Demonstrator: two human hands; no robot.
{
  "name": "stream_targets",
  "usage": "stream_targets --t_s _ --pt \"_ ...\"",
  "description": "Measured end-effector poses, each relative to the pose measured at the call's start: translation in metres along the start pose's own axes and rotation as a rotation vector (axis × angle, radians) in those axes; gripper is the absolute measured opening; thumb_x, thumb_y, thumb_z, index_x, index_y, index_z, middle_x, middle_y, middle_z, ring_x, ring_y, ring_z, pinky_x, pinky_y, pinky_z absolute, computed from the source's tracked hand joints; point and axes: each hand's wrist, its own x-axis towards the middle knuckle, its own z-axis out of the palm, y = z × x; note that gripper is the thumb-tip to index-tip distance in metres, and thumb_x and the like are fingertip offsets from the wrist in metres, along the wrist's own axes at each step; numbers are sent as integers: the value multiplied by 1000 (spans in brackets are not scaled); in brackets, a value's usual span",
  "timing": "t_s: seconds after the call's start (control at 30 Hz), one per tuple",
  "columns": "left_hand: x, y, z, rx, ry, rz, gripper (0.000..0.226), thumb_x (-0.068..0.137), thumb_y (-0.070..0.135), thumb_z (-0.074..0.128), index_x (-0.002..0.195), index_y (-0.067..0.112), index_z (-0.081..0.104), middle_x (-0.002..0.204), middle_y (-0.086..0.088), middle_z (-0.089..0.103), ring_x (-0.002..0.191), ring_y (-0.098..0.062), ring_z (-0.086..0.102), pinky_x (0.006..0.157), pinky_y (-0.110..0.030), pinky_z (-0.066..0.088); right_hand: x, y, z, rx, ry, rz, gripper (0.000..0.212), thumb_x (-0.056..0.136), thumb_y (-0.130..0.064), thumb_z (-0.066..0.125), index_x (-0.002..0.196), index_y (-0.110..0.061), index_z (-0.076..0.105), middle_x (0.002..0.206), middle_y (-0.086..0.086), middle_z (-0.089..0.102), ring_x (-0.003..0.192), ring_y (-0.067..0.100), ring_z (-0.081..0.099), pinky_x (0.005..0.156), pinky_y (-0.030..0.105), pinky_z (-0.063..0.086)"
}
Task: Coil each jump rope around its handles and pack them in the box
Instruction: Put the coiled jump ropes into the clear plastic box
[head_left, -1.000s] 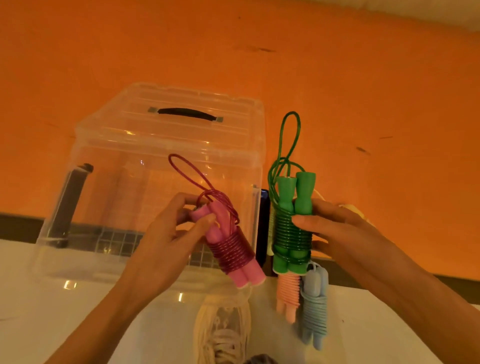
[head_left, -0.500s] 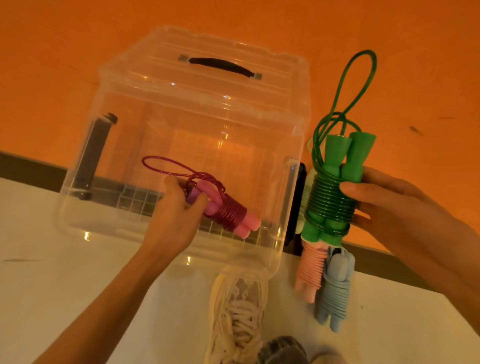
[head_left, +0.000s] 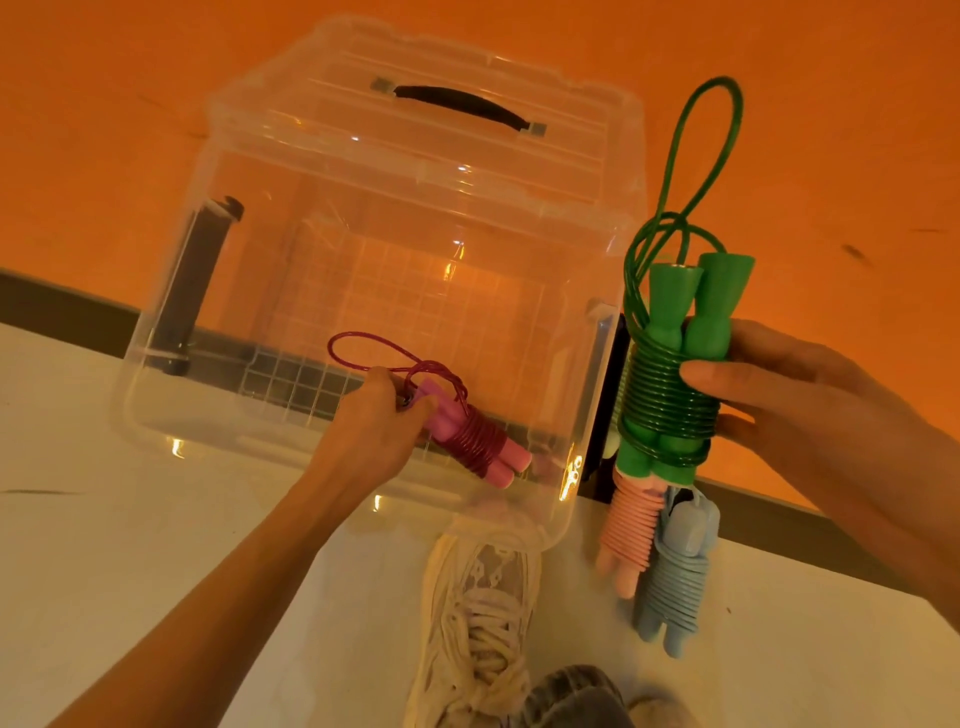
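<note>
1. Pink jump rope (head_left: 470, 441), coiled round its paired handles, held by the left hand (head_left: 374, 431) at the handle tops and lowered inside the clear plastic box (head_left: 415, 249), near the front right of the floor; a loose loop of cord trailing back over the hand
2. Green jump rope (head_left: 670, 379), likewise coiled, held upright in the right hand (head_left: 769, 395) just right of the box, thumb across the front of the coils, fingers behind; a long loop standing free above the handle tops
3. Peach jump rope (head_left: 628, 535) and blue jump rope (head_left: 675, 577), both coiled, lying side by side on the white surface (head_left: 104, 519) below the green one, outside the box
4. Box open toward the camera, lid with black carry handle (head_left: 462, 106) tilted up at the back against the orange wall (head_left: 104, 130)
5. Likely light bundles; handles rigid, probably plastic or foam, cord springy and apt to unwind if the wrap is let go loosely
6. Best taken across both handles together at or beside the coils, so that the wrap stays pinned; free loops liable to catch on the box rim
7. Laced pale shoe (head_left: 483, 613) at the bottom edge, in front of the box
8. No brand, label or readable writing on ropes, box or lid
</note>
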Motion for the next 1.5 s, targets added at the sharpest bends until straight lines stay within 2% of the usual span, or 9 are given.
stream_targets --t_s 0.27,0.37,0.53,0.7,0.8,0.93,1.1,1.3,1.5 --pt "6 -12 -2 419 -2 -45 40 94 50 45 102 13 59 94 -7 66 88 -27 63 84 -43 52 18 -19 26 -95 -87 -36 45 71 -17 67 116 -19 67 108 -4 73 102 12 67 87 27 53" --pt "5 -11 -2 591 33 -54 47 93 56 46 108 14 60 101 -6 64 96 -28 62 80 -36 45 33 -26 41 -150 -77 -47 49 78 -8 70 123 -23 60 104 -6 73 96 6 68 78 14 54" --pt "5 -7 -9 801 5 -47 61 87 69 43 112 16 60 109 -5 65 102 -25 61 73 -31 38 63 -26 67 -303 -113 -9 50 75 -14 76 121 -23 56 105 -10 71 97 3 66 85 20 51" --pt "-2 7 -8 995 63 -9 62 81 73 51 108 18 59 107 -1 65 100 -21 63 67 -27 36 82 -13 88 -485 -184 -41 50 74 -11 79 119 -22 59 104 -11 66 91 -3 61 80 9 49" --pt "-4 8 -4 915 156 40 66 74 69 63 112 16 53 108 -1 58 99 -21 63 64 -29 37 97 -1 96 -586 -188 -46 49 74 -10 78 120 -17 60 114 -1 66 104 11 62 93 27 49" --pt "-6 0 0 765 206 119 74 73 57 72 125 14 42 117 -4 43 103 -22 56 64 -32 41 116 13 105 -739 -173 -31 48 75 -17 77 120 -14 60 118 6 65 106 21 62 94 39 50" --pt "-5 -12 3 581 135 176 36 93 39 55 119 13 58 114 -3 52 106 -25 57 81 -41 50 126 25 112 -827 -114 -8 76 76 -27 77 140 -15 36 130 3 55 98 17 55 79 27 47" --pt "-8 -18 -5 499 62 265 39 95 30 51 132 17 52 127 -3 54 115 -26 47 93 -43 45 133 32 114 -911 -231 22 52 75 -20 78 121 -10 58 121 8 60 107 24 57 91 40 51" --pt "-13 -18 -5 505 109 351 40 95 30 52 135 22 51 127 1 52 116 -20 45 92 -35 43 136 36 114 -914 -326 55 47 83 -20 72 127 -13 58 123 5 59 109 20 54 84 28 46"
